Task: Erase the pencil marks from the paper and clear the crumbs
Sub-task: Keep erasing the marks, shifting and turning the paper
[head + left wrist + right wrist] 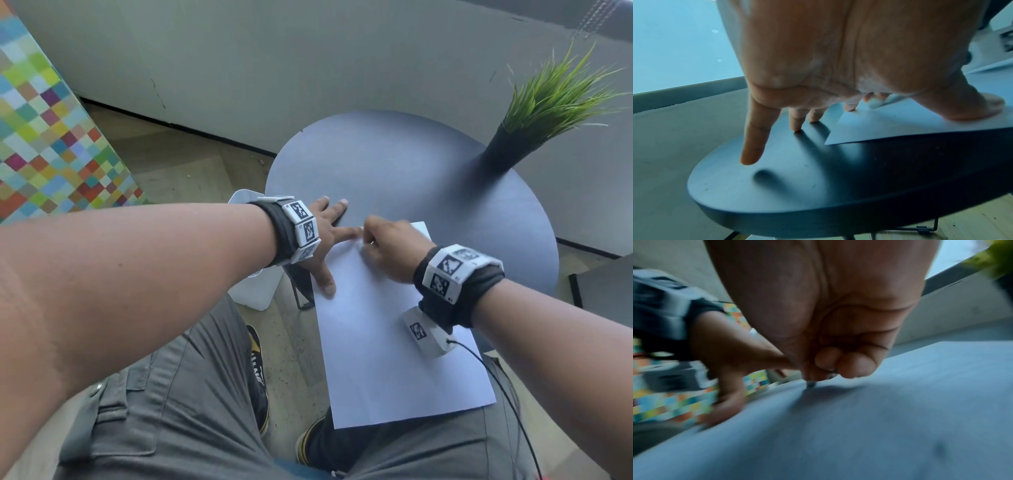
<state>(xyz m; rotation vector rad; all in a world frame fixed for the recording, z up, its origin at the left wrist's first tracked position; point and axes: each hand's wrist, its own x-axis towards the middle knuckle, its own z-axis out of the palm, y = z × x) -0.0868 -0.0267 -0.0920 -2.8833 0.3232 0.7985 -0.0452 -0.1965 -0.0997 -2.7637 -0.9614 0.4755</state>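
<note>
Watching remotely, I start with the round dark grey table (394, 164), which fills the centre and right of the head view. The white sheet of paper (394, 342) lies half on it, its lower end hanging past the near rim over my grey trousers (171, 394) at the bottom of the frame. That overhang is my main worry — a hard stroke could buckle or tear the unsupported part, or drag the whole sheet off.

My left hand (325, 236) is spread flat at the sheet's upper left corner, thumb and forefinger pressing paper, the other fingers (795, 120) on bare tabletop. If that pressure slackens, I judge the sheet will crease under rubbing.

My right hand (387, 250) is curled, fingers bunched, pinching a small grey-tipped eraser (810, 384) whose tip meets the paper near the top edge, just beside the left forefinger. The right wrist view is blurred, so I cannot make out pencil marks or crumbs. Any crumbs could scatter to the floor.

The black vase of green artificial grass (513, 144) stands well apart, upper right.

No brand or readable writing — only black-and-white coded squares on the wristbands (301, 229).
</note>
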